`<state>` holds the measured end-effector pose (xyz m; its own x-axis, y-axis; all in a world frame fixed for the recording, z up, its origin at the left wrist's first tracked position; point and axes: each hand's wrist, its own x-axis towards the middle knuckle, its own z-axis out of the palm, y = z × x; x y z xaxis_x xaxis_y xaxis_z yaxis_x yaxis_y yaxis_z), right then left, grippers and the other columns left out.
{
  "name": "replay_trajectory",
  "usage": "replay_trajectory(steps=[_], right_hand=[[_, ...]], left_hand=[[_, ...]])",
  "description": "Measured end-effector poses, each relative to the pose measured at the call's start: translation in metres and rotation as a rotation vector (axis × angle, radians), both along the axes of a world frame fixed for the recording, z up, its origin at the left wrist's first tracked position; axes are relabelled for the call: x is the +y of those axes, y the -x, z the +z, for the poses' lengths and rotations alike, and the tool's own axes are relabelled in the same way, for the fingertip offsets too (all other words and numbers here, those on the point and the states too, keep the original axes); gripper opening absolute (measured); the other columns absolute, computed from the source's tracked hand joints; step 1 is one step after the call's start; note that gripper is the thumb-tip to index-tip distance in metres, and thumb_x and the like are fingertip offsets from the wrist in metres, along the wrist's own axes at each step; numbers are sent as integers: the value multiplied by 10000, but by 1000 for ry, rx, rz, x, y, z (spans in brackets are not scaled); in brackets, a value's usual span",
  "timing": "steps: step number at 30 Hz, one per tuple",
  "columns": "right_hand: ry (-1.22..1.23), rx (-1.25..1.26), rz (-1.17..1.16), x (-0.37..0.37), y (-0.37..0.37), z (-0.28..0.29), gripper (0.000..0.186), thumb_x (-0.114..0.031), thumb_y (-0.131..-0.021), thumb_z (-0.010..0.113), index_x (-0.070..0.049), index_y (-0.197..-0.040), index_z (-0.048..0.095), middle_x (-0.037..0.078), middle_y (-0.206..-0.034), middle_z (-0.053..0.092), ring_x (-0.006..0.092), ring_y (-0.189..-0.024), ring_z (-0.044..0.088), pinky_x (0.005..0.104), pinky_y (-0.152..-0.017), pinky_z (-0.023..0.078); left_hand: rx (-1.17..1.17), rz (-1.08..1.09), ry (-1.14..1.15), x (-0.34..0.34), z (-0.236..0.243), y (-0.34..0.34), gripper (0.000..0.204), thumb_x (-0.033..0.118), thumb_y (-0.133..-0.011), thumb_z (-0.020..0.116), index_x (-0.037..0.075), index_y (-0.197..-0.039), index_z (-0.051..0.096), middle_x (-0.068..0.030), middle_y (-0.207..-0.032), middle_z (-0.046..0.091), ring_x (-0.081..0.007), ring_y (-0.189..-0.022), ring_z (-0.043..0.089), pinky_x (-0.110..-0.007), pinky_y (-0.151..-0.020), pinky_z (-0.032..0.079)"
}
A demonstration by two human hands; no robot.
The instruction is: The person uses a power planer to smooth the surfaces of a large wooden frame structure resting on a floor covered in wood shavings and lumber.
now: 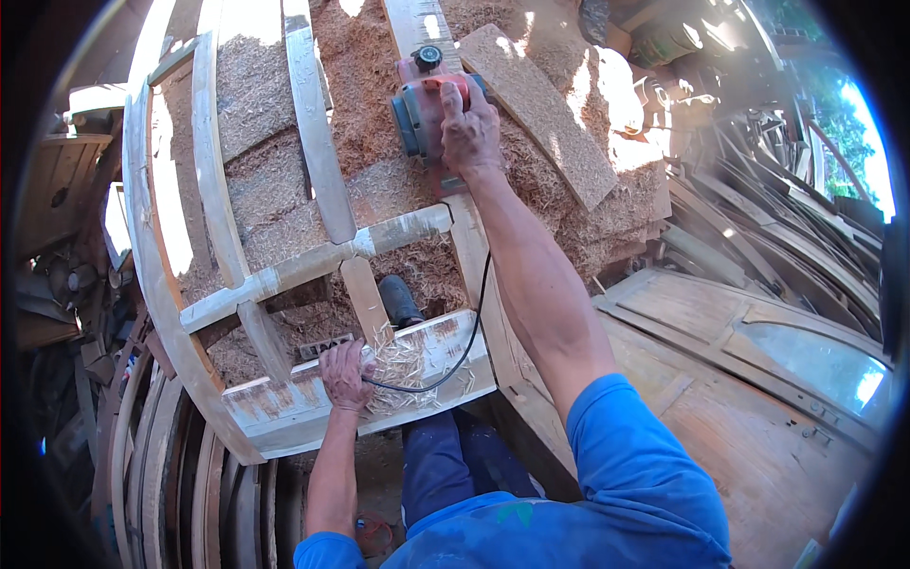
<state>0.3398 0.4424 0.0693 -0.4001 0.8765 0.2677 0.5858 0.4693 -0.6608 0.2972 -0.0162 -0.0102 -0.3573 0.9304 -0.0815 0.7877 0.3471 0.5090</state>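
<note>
A red and dark-teal electric hand planer (412, 119) with a black knob sits on the right side rail of a wooden door or window frame. My right hand (471, 133) is wrapped round its top handle, the arm stretched forward. Nearer to me, my left hand (344, 374) rests closed at the wide bottom rail (284, 410) of that frame. A black power cord (445, 375) loops from beside the planer down to the left hand, which appears to grip it. Pale curled shavings (403, 375) lie on the rail next to that hand.
Sawdust covers the ground beneath the frame, and a loose board (545, 123) lies on it. A panelled wooden door (692, 379) with an oval-edged pane is at right. Stacked timber (758, 228) stands beyond; curved boards (180, 465) lean at lower left. My shoe (400, 300) shows between the bars.
</note>
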Motion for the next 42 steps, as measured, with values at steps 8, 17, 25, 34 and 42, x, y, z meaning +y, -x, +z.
replay_trajectory(steps=[8,17,25,34,42], right_hand=[[311,106,-58,4,7,5,651,-578,-1008,470,-164,-1508,429,372,-1029,666,550,-970,650,577,-846,511],[545,-57,-268,-264,-225,41,643,-485,-1007,564,-199,-1560,402,273,-938,701,432,-838,712,484,-746,553],[662,200,-432,-434,-337,10,661,-479,-1011,580,-43,-1498,481,101,-839,689,230,-713,676,373,-662,531],[600,100,-338,-341,-286,-12,655,-496,-1005,567,-80,-1502,474,185,-883,708,368,-736,687,435,-677,541],[483,75,-270,-237,-218,9,627,-513,-995,559,-152,-1503,483,277,-985,707,463,-881,706,499,-746,549]], left_hand=[[-178,258,-62,-1,-8,-20,768,646,-1031,313,-17,-1326,564,-192,-1138,657,-390,-1089,610,-533,-1034,382],[-237,887,70,72,-21,-37,575,465,-1098,341,-16,-1214,633,-299,-1096,682,-469,-1049,640,-542,-880,483],[-2,572,283,76,-26,-54,564,521,-1075,340,25,-1219,565,-276,-1011,711,-487,-944,661,-535,-885,457],[25,630,351,76,-22,-48,485,499,-1069,386,63,-1204,549,-227,-914,730,-431,-855,686,-490,-833,436],[1,656,351,78,-28,-51,480,491,-1054,395,79,-1207,588,-240,-917,721,-433,-802,669,-492,-815,428]])
